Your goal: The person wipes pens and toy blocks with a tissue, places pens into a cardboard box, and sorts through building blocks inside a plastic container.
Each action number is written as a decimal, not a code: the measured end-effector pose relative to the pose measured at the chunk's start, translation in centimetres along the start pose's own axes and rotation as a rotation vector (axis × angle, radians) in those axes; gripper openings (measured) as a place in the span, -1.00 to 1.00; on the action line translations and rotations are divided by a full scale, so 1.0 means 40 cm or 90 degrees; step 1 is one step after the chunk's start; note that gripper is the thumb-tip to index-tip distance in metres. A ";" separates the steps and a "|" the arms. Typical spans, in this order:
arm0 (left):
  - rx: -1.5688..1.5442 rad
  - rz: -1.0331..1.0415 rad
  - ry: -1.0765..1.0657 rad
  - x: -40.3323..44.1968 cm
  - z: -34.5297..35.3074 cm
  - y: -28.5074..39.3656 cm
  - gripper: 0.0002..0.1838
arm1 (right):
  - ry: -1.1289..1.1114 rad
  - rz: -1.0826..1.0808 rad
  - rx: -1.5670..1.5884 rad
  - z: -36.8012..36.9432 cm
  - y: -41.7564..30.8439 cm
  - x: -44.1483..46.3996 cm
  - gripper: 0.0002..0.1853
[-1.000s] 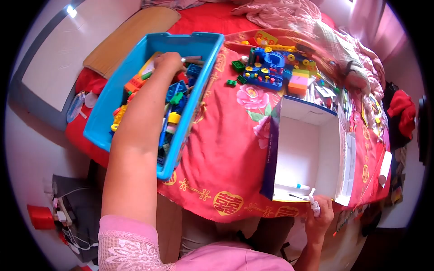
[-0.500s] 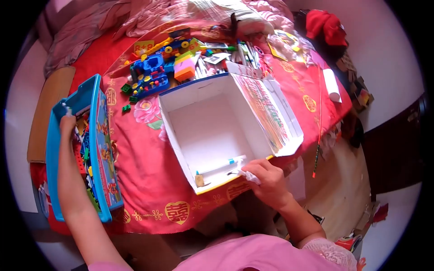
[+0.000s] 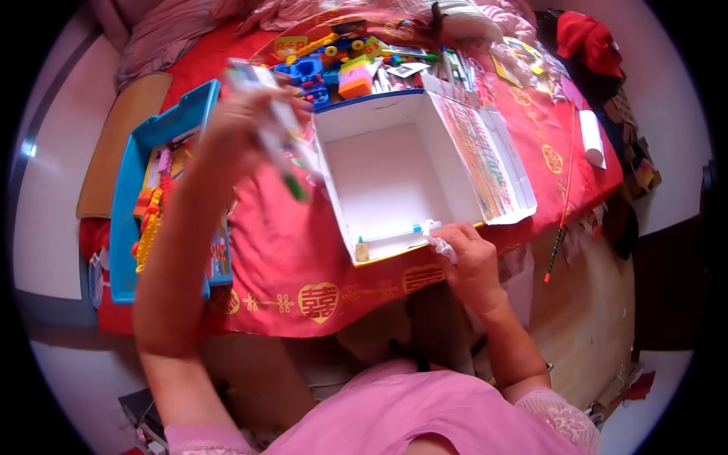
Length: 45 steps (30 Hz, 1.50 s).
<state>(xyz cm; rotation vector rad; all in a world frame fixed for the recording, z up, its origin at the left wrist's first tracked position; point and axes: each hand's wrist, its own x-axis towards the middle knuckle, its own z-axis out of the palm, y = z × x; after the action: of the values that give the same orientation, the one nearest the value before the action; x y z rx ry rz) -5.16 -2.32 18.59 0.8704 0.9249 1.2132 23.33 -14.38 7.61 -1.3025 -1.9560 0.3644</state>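
Here, left hand [image 3: 254, 121] closed round pens [image 3: 285, 120]

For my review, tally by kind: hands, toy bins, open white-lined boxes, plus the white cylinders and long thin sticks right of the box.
Left hand and right hand: 2
Blue bin: 1
White-lined box: 1
White cylinder: 1
Thin stick: 1
Total: 6

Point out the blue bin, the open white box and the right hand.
Blue bin [image 3: 123, 220]: head view, left side wall.
White box [image 3: 383, 174]: head view, inside bottom.
Right hand [image 3: 469, 256]: head view, back.
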 end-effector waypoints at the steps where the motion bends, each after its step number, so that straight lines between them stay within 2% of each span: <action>1: -0.063 -0.091 -0.056 -0.007 0.045 -0.041 -0.66 | 0.001 -0.006 0.004 0.003 -0.001 0.001 -0.80; 3: -0.115 -0.118 -0.031 -0.018 0.113 -0.127 -0.62 | 0.007 -0.010 0.003 0.001 0.002 -0.001 -0.81; 6: -0.056 -0.190 -0.028 -0.008 0.129 -0.223 -0.56 | -0.002 -0.019 0.004 -0.005 0.004 -0.001 -0.81; 9: 0.015 -0.210 0.039 -0.009 0.116 -0.283 -0.55 | 0.011 -0.038 -0.008 -0.001 0.008 -0.011 -0.80; 10: 0.020 -0.203 0.085 -0.013 0.116 -0.294 -0.61 | 0.018 -0.042 -0.007 0.002 0.006 -0.015 -0.79; 13: -0.001 -0.198 0.087 -0.008 0.114 -0.309 -0.70 | 0.025 -0.039 -0.009 0.007 0.008 -0.021 -0.78; 16: 0.027 -0.237 0.029 0.026 0.097 -0.340 -0.75 | 0.030 -0.045 -0.001 0.007 0.008 -0.015 -0.78; 19: 0.118 -0.153 0.070 0.015 0.112 -0.330 -0.72 | 0.012 -0.042 -0.010 0.002 -0.002 -0.010 -0.79; 21: 0.242 0.063 0.087 -0.020 0.133 -0.276 -0.70 | 0.015 -0.035 -0.006 0.009 0.001 -0.015 -0.80; 24: 0.109 0.146 0.023 0.014 0.057 -0.194 -0.71 | 0.011 -0.038 -0.009 0.015 0.004 -0.014 -0.79; 25: 0.108 0.205 0.043 0.031 0.020 -0.145 -0.75 | 0.014 -0.040 -0.009 0.015 0.004 -0.014 -0.79; 26: 0.140 0.268 0.089 0.055 -0.026 -0.092 -0.77 | 0.008 -0.041 -0.016 0.014 0.005 -0.014 -0.79; 27: 0.265 0.342 0.167 0.084 -0.095 -0.042 -0.77 | 0.005 -0.039 -0.014 0.014 0.002 -0.013 -0.79; 28: 0.266 0.419 0.249 0.115 -0.172 0.001 -0.76 | 0.003 -0.036 -0.013 0.013 -0.001 -0.012 -0.78; 29: 0.384 0.450 0.357 0.165 -0.297 0.039 -0.74 | 0.001 -0.032 -0.012 0.014 -0.002 -0.012 -0.78; 31: 0.646 0.423 0.547 0.181 -0.477 0.103 -0.73 | 0.000 -0.036 -0.014 0.016 0.001 -0.013 -0.78; 32: 0.791 0.355 0.550 0.181 -0.559 0.122 -0.74 | 0.000 -0.042 -0.018 0.017 0.005 -0.011 -0.77; 34: 0.950 0.216 0.496 0.166 -0.649 0.120 -0.74 | -0.005 -0.027 -0.020 0.018 0.003 -0.009 -0.77; 37: 1.258 0.081 0.305 0.214 -0.783 0.067 -0.70 | -0.004 -0.035 -0.051 0.025 0.005 -0.003 -0.78; 40: 1.270 -0.069 0.208 0.236 -0.760 0.039 -0.57 | -0.008 -0.022 -0.057 0.029 0.000 -0.003 -0.78; 43: 1.276 -0.103 0.218 0.254 -0.720 0.023 -0.50 | -0.009 -0.019 -0.065 0.036 0.005 -0.005 -0.77; 45: 1.231 -0.200 0.182 0.270 -0.736 0.024 -0.56 | -0.012 -0.016 -0.064 0.037 0.004 -0.005 -0.77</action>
<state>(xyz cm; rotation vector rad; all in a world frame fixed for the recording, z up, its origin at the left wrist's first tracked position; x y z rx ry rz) -31.55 10.14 7.04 1.8541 2.3724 -0.2352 22.41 -14.23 6.43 -1.3412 -2.0274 0.2698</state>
